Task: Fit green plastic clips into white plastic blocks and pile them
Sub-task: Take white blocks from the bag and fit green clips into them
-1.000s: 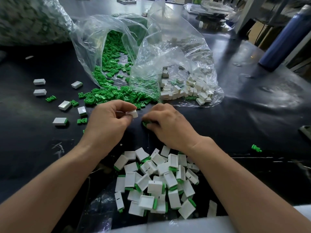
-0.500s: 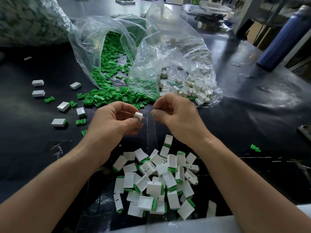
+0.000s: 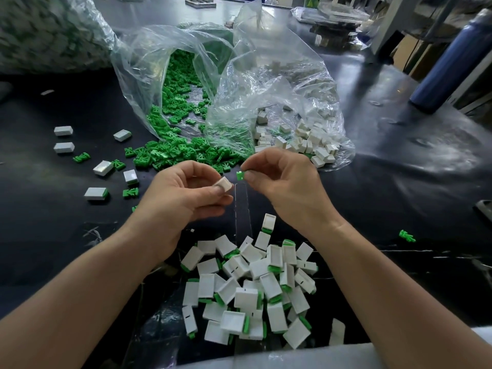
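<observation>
A green clip [image 3: 240, 175] is pinched in the right hand [image 3: 286, 186], just beside a white block [image 3: 224, 184] pinched in the left hand [image 3: 181, 198], the two apart above the black table [image 3: 399, 198]; the pile of fitted blocks [image 3: 250, 286] lies nearer; spilling bags [image 3: 239, 83] beyond.

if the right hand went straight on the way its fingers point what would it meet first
Probably the white block pinched in the left hand: the right hand aims its green clip at it across a small gap; depth is unclear.

What I'm seeing: bright green clip [image 3: 240, 175], plain white block [image 3: 224, 184], shiny black bench [image 3: 399, 187], see-through bags [image 3: 269, 75], dark blue bottle [image 3: 450, 65] too.
</observation>
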### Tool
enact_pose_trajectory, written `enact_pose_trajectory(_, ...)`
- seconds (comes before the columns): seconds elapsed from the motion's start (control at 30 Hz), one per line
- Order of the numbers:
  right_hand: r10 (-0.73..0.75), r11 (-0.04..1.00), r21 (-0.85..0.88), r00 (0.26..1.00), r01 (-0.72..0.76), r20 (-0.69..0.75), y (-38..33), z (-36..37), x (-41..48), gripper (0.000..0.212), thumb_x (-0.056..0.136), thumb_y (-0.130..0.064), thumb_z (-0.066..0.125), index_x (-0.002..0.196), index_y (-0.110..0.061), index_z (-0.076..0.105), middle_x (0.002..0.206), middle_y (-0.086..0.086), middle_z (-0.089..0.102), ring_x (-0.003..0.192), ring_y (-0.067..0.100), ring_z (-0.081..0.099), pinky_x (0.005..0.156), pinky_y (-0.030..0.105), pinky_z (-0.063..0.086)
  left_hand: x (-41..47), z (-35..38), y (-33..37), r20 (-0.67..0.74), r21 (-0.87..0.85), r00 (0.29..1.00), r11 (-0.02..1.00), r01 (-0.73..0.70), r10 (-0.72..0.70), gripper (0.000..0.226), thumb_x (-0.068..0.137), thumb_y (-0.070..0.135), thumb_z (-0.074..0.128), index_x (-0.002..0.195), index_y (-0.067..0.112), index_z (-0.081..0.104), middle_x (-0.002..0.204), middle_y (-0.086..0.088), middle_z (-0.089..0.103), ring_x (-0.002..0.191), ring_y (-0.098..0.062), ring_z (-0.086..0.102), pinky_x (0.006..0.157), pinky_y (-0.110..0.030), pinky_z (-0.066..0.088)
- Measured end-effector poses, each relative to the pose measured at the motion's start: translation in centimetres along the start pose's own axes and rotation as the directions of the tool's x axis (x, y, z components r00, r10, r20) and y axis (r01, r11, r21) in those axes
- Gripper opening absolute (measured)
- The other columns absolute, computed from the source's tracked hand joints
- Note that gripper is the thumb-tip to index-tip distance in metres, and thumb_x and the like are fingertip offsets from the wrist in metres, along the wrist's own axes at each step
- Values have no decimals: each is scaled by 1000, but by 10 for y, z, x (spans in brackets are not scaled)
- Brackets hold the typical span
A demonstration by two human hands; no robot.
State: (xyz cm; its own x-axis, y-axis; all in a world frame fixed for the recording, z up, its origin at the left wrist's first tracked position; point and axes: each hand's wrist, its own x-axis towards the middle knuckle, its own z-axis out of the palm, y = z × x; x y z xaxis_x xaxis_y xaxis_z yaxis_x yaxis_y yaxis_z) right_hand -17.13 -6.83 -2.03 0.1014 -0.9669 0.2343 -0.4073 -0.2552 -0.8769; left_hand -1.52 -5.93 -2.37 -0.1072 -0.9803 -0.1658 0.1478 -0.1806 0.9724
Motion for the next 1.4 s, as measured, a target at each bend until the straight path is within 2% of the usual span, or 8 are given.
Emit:
enact_pose_trajectory(0.13, 7, 999, 35, 1000, -8, 14, -2, 1, -1, 14, 84, -8, 65, 81, -22, 65, 74, -9, 63, 68, 0, 56, 71, 19, 49, 0, 0, -1, 29, -20, 999, 1000, -14, 15, 20, 78, -4, 58, 88, 11, 66, 73, -5, 73, 67, -13, 69, 59, -19, 56)
enact_pose_trajectory(0.27, 9, 1000, 29, 999, -10, 41, -2, 4, -2, 8, 84, -7, 64, 87, -13, 69, 76, -3, 65, 70, 5, 57, 73, 24, 50, 0, 1, -3, 44, -20, 999, 999, -27, 28, 21, 63, 7, 62, 83, 10, 69, 75, -9, 73, 70, -15, 70, 63, -19, 56)
enact_pose_trajectory(0.63, -13, 999, -39, 997, 16, 76, -1, 5, -4, 10, 82, -10, 67, 81, -20, 67, 70, -15, 60, 65, -4, 54, 66, 11, 43, -2, 2, -3, 55, 24, 996, 997, -75, 74, 20, 60, 10, 62, 79, 7, 67, 65, -7, 71, 61, -13, 68, 57, -18, 55)
enact_pose_trajectory(0.7, 24, 999, -49, 995, -19, 95, -1, 5, -4, 11, 84, -15, 65, 79, -24, 63, 69, -13, 60, 65, -1, 54, 67, 18, 47, -3, 2, -3, 59, 34, 995, 996, -88, 85, 20, 61, 11, 63, 80, 7, 67, 66, -7, 71, 61, -12, 68, 56, -18, 54)
enact_pose_trajectory(0.83, 77, 993, -105, 984, -61, 159, -1, 6, -4, 16, 90, -23, 58, 75, -26, 61, 76, 7, 66, 76, 24, 61, 76, 46, 52, -4, 1, -2, 58, 71, 993, 992, -109, 105, 15, 66, 8, 64, 80, 9, 68, 66, -4, 71, 61, -11, 67, 56, -18, 54)
enact_pose_trajectory(1.1, 0, 983, -179, 966, 48, 258, -7, 4, -8, 22, 94, -15, 50, 72, -14, 52, 70, 6, 58, 72, 24, 54, 72, 43, 48, -5, -4, 0, 34, 111, 989, 982, -150, 147, 31, 54, 13, 70, 84, 14, 66, 67, -6, 70, 61, -13, 67, 55, -19, 54)
enact_pose_trajectory(1.3, -70, 914, -350, 930, 204, 360, -11, -2, -9, 21, 92, -12, 52, 71, -14, 47, 66, 2, 49, 64, 17, 41, 65, 39, 37, -10, -7, 1, 76, 287, 973, 930, -231, 218, 43, 51, 19, 73, 93, 24, 64, 66, -5, 71, 58, -17, 65, 57, -22, 56)
enact_pose_trajectory(1.4, -84, 878, -408, 919, 251, 386, -11, -2, -10, 22, 91, -12, 51, 71, -17, 44, 67, 1, 50, 67, 20, 44, 65, 39, 38, -11, -8, 2, 93, 381, 965, 886, -263, 246, 45, 59, 8, 77, 95, 30, 61, 65, -1, 71, 56, -13, 65, 59, -24, 57)
